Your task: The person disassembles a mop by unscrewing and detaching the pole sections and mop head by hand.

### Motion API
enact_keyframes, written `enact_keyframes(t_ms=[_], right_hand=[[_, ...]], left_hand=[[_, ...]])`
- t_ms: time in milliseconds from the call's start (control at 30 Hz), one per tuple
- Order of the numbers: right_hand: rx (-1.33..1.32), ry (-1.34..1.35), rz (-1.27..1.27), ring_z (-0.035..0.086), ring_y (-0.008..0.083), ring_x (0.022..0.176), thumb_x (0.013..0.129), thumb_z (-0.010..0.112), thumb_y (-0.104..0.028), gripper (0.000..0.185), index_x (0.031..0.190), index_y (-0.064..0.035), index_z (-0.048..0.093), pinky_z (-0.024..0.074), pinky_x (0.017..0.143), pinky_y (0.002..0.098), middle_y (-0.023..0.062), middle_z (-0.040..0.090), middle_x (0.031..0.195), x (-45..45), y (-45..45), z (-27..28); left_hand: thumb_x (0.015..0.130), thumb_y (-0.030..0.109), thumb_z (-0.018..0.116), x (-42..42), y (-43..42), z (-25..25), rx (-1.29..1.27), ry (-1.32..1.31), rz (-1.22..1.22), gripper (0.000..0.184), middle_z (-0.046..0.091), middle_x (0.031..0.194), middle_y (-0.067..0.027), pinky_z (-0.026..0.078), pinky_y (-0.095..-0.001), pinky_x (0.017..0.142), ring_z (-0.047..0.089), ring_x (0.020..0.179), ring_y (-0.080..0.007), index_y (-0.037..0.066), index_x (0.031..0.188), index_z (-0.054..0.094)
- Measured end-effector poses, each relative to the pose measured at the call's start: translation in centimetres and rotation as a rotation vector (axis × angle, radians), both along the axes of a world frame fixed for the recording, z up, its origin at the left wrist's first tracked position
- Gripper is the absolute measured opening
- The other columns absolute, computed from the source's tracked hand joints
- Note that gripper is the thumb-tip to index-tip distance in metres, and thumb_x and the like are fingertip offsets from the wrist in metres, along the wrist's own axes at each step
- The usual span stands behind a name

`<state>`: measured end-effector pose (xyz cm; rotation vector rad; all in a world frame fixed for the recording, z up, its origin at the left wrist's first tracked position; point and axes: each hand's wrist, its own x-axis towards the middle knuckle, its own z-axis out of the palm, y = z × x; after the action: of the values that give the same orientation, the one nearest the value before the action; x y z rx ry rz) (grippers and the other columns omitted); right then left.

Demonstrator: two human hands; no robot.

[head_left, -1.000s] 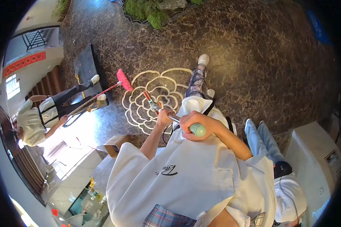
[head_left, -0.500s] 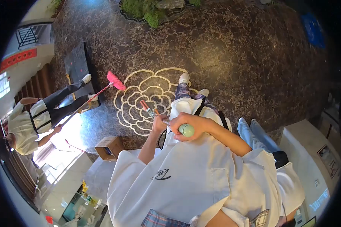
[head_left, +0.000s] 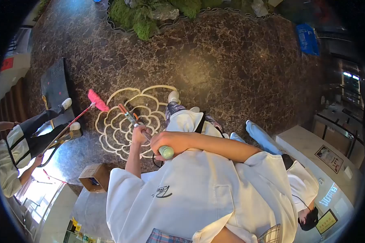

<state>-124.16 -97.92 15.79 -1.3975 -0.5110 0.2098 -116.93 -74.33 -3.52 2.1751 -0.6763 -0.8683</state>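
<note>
My right hand (head_left: 170, 139) is wrapped round the upper end of a pole, just beside its pale green rounded end (head_left: 166, 152). Farther down the same shaft, my left hand (head_left: 139, 135) also grips it. Beyond my left hand the pole (head_left: 129, 116) slants away toward the floor and shows a reddish-orange part at its far end; what kind of tool it is I cannot make out. Under it lies a large cream flower pattern (head_left: 138, 91) set in the dark marble floor.
At left a co-worker (head_left: 18, 141) holds a long-handled pink-headed mop (head_left: 97, 100) beside a dark mat (head_left: 55, 83). A cardboard box (head_left: 94, 177) stands nearer me. Another person (head_left: 302, 186) is at right by a counter (head_left: 296, 139). Plants and rocks (head_left: 150, 18) border the far floor; a blue object (head_left: 307, 39) lies beyond.
The view has shifted, bringing more of the plants and right side into sight. Both hands and the pole sit lower and farther left in view, still gripped the same way.
</note>
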Motion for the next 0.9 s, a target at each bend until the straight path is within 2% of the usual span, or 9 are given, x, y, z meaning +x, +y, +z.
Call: enact_keyframes(t_ms=[33,167,333,367,400,467,533,567,900], right_hand=[[0.004,0.057,-0.003,0.055,0.0284,0.067,0.073,0.068,-0.009,0.018,0.066,-0.0033,0.052,0.0436,0.063,0.0378,0.01,0.056,0.068,0.6,0.0,0.1],[-0.003,0.06,-0.145,0.054,0.0261,0.065,0.07,0.065,-0.003,0.016,0.065,-0.0035,0.05,0.0423,0.061,0.0364,0.0086,0.053,0.065,2.4,-0.3,-3.4],[-0.129,0.186,-0.238,0.051,0.0227,0.056,0.071,0.064,-0.003,0.015,0.063,-0.0039,0.051,0.0411,0.055,0.0333,0.0069,0.051,0.059,3.2,-2.4,-2.6],[-0.154,0.192,-0.269,0.051,0.0227,0.056,0.071,0.064,-0.003,0.015,0.063,-0.0039,0.051,0.0411,0.055,0.0333,0.0069,0.051,0.059,3.3,-2.9,-2.3],[-0.158,0.119,-0.313,0.051,0.0219,0.055,0.071,0.064,-0.005,0.016,0.063,-0.0039,0.051,0.041,0.055,0.0328,0.0067,0.052,0.059,3.7,-2.9,-2.3],[-0.187,0.066,-0.398,0.051,0.0211,0.055,0.071,0.065,-0.006,0.016,0.064,-0.0039,0.051,0.0409,0.055,0.0324,0.0064,0.052,0.058,4.2,-3.8,-1.8],[-0.123,0.101,-0.423,0.052,0.0202,0.054,0.07,0.066,-0.008,0.017,0.063,-0.0039,0.051,0.0409,0.054,0.0321,0.0064,0.054,0.058,4.9,-5.1,-0.6],[-0.133,0.112,-0.456,0.052,0.0202,0.054,0.07,0.066,-0.008,0.017,0.063,-0.0039,0.051,0.0409,0.054,0.0321,0.0064,0.054,0.058,4.9,-5.4,-0.8],[-0.148,0.21,-0.536,0.053,0.0227,0.059,0.069,0.067,-0.008,0.018,0.063,-0.0039,0.05,0.0416,0.056,0.0343,0.0081,0.055,0.063,4.0,-7.7,-1.8]], left_hand=[[0.065,0.011,0.057,1.1,-0.5,0.1,-0.009,-0.075,-0.018,0.015,0.048,0.052,-0.0128,0.039,-0.0364,0.049,0.051,0.051,-0.028,0.002,0.055,0.05],[0.071,0.007,0.049,4.5,-2.1,-7.1,0.045,0.072,0.016,0.011,0.055,0.063,-0.0186,0.043,-0.0392,0.057,0.056,0.06,-0.0302,0.0,0.063,0.054],[0.068,0.017,0.059,5.6,-6.1,-8.1,-0.11,0.045,-0.046,0.017,0.056,0.066,-0.0193,0.043,-0.0365,0.058,0.057,0.061,-0.0242,0.001,0.068,0.057],[0.068,0.017,0.059,5.8,-6.5,-10.3,-0.137,0.053,-0.076,0.017,0.056,0.066,-0.0193,0.043,-0.0365,0.058,0.057,0.061,-0.0242,0.001,0.068,0.057],[0.066,0.019,0.061,6.3,-5.9,-14.1,-0.106,0.23,0.009,0.019,0.056,0.066,-0.0178,0.043,-0.0348,0.057,0.057,0.061,-0.0205,0.0,0.068,0.057],[0.064,0.02,0.064,5.6,-8.1,-14.3,-0.076,0.431,0.042,0.022,0.057,0.065,-0.0163,0.042,-0.0331,0.056,0.056,0.061,-0.0168,0.0,0.068,0.057],[0.066,0.015,0.064,6.3,-10.6,-7.6,-0.318,0.135,-0.079,0.019,0.051,0.058,-0.0067,0.036,-0.0307,0.051,0.045,0.056,-0.0117,0.0,0.064,0.052],[0.067,0.015,0.064,6.6,-11.7,-6.5,-0.339,0.109,-0.114,0.019,0.051,0.058,-0.0062,0.036,-0.0306,0.051,0.045,0.056,-0.0116,0.001,0.064,0.052],[0.069,0.011,0.062,6.7,-17.5,-6.6,-0.298,0.294,-0.248,0.016,0.045,0.057,-0.0015,0.032,-0.0292,0.05,0.038,0.054,-0.0106,0.001,0.062,0.05]])
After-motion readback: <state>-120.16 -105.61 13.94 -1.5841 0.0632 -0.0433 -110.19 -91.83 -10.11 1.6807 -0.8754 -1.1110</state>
